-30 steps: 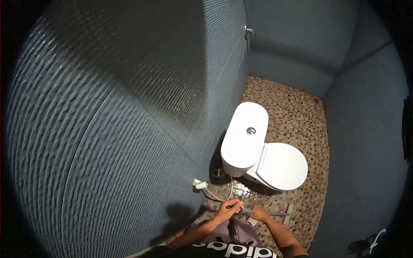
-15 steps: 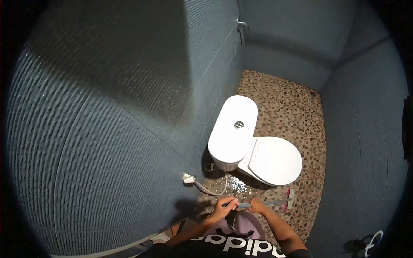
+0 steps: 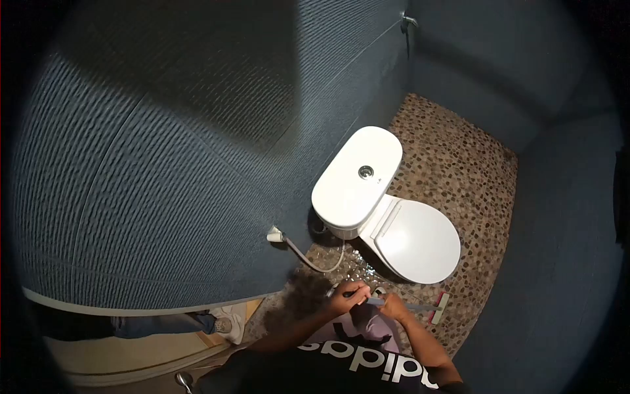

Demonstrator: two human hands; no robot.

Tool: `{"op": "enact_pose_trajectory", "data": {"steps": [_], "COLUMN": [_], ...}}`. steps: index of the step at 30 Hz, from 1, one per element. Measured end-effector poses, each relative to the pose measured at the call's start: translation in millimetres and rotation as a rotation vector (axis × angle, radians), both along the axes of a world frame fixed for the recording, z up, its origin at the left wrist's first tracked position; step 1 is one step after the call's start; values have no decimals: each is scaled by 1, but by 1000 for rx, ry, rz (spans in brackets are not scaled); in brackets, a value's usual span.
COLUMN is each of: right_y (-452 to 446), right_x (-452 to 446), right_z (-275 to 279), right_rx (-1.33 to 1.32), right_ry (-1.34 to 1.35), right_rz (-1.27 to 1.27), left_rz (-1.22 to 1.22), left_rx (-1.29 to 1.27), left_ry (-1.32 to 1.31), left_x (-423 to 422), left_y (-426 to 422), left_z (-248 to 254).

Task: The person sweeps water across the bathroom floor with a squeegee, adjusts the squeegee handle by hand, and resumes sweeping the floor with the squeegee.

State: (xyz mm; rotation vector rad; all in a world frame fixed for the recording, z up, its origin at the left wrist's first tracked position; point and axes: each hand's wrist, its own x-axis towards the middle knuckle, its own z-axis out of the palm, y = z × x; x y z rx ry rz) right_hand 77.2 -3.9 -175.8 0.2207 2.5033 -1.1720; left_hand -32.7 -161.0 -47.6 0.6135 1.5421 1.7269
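As both arms point(image 3: 424, 338) angle inward, left fingers point(image 3: 360, 289) gripping a grey handle point(image 3: 420, 306), right fingers point(image 3: 388, 304) clasping further along

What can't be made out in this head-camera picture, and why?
Head view:
Inside of the toilet: hidden by its closed lid.
Grip of the long-handled cleaning tool: partly covered by the left hand and right hand.
Tool head: too small to tell bristles from blade.
Marks beside the flush button: too small to read.
Person in jeans: head cut off by the dark left rim.
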Motion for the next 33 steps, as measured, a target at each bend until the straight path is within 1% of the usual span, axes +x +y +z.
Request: {"op": "enact_pose_trajectory", "data": {"steps": [3, 5, 7, 8, 11, 14, 18, 21, 23, 26, 30, 33], "right_y": [-3, -7, -10, -11, -17, -21, -23, -26, -29, -30, -27, -26], "right_x": [-3, -5, -8, -9, -11, -15, -15, -15, -16, -17, -14, -13], "right_z": [-1, 6, 4, 0, 0, 3, -10, -6, 0, -1, -16, -17], "right_rx": [28, 39, 73, 79, 27, 35, 36, 36, 43, 25, 48, 46], "right_ry": [27, 44, 11, -30, -38, -70, -140, -124, 86, 59, 82, 28], "right_rz": [9, -31, -23, -5, -71, -46, -79, -80, -95, -97, -82, -61], "left_rz": [9, -25, -53, -57, -56, -81, -76, -72, -68, -61, -62, -65], "left_rx": [15, 17, -65, -67, -14, -25, 1, 0, 9, 20, -2, -5], "left_ry": [-52, -96, -23, -33, -95, -62, -49, -37, -45, -47, -24, -35], "left_x": [-7, -9, -13, -14, -17, -20, -23, -22, -23, -24, -24, -22], "left_y": [-1, -5, -8, -10, -14, -20, -23, -25, -25, -26, -25, -25], "left_z": [8, -3, -6, -3, -2, -4, -10, -15, -15, -15, -13, -19]}}
